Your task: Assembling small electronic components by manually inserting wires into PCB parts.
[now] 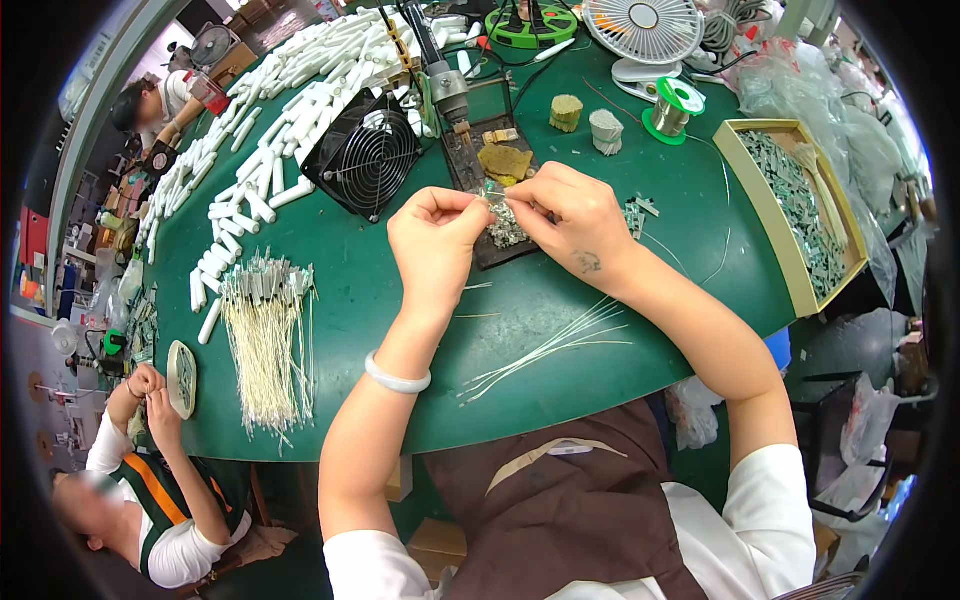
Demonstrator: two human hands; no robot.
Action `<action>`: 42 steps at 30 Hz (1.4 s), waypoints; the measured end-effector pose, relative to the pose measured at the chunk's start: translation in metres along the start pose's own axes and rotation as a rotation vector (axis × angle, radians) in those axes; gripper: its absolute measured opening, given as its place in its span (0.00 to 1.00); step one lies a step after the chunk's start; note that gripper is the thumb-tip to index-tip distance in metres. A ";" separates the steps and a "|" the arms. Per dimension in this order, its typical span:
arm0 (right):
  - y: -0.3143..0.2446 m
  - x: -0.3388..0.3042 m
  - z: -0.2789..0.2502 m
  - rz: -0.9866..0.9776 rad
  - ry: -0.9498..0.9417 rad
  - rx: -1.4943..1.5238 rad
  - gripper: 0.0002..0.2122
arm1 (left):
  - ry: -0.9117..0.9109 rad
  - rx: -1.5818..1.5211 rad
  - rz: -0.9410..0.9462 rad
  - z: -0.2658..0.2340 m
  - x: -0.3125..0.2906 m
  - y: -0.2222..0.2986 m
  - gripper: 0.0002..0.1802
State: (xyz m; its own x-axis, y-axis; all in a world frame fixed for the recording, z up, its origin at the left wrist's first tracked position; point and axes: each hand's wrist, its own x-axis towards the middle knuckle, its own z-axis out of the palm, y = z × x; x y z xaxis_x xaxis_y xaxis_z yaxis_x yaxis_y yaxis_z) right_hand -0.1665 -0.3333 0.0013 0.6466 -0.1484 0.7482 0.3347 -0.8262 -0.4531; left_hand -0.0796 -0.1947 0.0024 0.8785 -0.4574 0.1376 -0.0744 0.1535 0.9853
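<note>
hands meeting now over the dark tray [461,165], and we have a close pinch here: the left hand [435,240] has its fingers closed on a small greenish piece [491,190], while the right hand [575,207] nips it from the other side, thumb against forefinger. that small greenish piece sits between the two sets of fingertips, near a pile of silvery bits [508,230]; its finer detail is too small for us to read. just beyond, we spot a yellow block [505,162] and a metal-barrelled tool [449,92]. on the left, a black fan [365,155] leans beside a great spread of white tubes [275,120], and nearer us a bundle of pale wires [268,360] lies on the green surface [345,270]. loose white wires [545,348] rest between the forearms. over right, we see a green-ended spool [672,112] and a yellow box [848,225] of small boards [790,200].
</note>
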 end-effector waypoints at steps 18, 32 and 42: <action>-0.019 -0.004 -0.015 0.329 -0.234 0.106 0.05 | -0.039 0.069 -0.066 -0.019 -0.003 -0.001 0.03; -0.036 -0.023 -0.030 0.013 -0.283 0.086 0.05 | -0.344 0.292 0.064 -0.036 -0.022 0.004 0.05; -0.050 -0.025 -0.027 -0.162 -0.346 0.090 0.06 | -0.255 0.319 0.256 -0.032 -0.041 -0.007 0.06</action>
State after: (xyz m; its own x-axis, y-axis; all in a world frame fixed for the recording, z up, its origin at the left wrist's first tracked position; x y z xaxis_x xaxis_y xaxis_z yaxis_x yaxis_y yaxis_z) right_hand -0.2174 -0.3028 0.0185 0.7682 0.1852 0.6129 0.5003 -0.7709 -0.3942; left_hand -0.1001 -0.1486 -0.0132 0.6722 -0.6462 0.3613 -0.4494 0.0317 0.8928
